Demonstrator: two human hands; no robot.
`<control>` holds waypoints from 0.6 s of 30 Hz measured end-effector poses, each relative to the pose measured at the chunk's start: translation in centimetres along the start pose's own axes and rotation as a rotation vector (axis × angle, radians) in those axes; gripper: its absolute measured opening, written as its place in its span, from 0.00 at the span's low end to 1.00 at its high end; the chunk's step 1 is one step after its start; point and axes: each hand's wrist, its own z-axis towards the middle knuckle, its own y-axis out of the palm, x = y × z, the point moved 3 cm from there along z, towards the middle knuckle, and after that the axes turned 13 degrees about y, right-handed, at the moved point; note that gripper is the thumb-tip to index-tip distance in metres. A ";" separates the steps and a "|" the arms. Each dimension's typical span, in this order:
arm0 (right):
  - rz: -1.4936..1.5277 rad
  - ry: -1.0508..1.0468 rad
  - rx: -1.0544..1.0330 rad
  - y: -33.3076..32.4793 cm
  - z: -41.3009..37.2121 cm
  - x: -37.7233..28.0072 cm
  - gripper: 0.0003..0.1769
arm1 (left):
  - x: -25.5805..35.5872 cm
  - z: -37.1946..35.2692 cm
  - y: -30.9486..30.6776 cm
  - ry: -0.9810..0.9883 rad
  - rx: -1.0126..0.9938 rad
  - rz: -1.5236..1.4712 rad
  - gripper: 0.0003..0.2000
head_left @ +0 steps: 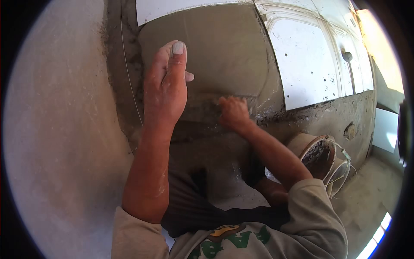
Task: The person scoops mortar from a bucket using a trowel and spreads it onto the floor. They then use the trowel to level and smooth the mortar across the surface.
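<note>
My left hand (167, 86) is raised at the centre left, above the edge of a smooth grey mortar bed (215, 47). Its fingers point away from me, partly bent, and nothing shows in them. Lower and to the right, my right hand (234, 113) is closed at the near edge of the mortar, round something blurred and dark that I cannot make out. White tiles with grey smears lie beyond and to the right; the nearest tile (297, 60) borders the mortar.
Two buckets stand at the right, the front bucket (302, 144) with grey mortar inside. A mallet (347, 57) lies on the far right tiles. A thin string (125, 60) runs along the left, beside a plastered wall (64, 108). My bent legs are below.
</note>
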 end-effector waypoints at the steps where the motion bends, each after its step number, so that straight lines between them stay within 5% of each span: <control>1: 0.006 0.012 0.006 0.7 -0.8 -0.7 0.16 | -0.1 0.0 0.1 0.007 -0.004 -0.006 0.30; 9: 0.103 0.021 0.091 0.7 -3.4 0.4 0.13 | 0.0 0.6 -0.2 -0.014 0.015 -0.065 0.33; 13: 0.181 0.357 0.126 -6.3 -0.2 5.2 0.13 | -0.2 0.8 -2.0 -0.063 0.032 -0.118 0.33; 18: 0.210 0.508 0.061 -5.4 3.5 9.4 0.22 | -1.4 1.2 -5.5 -0.084 0.172 -0.165 0.32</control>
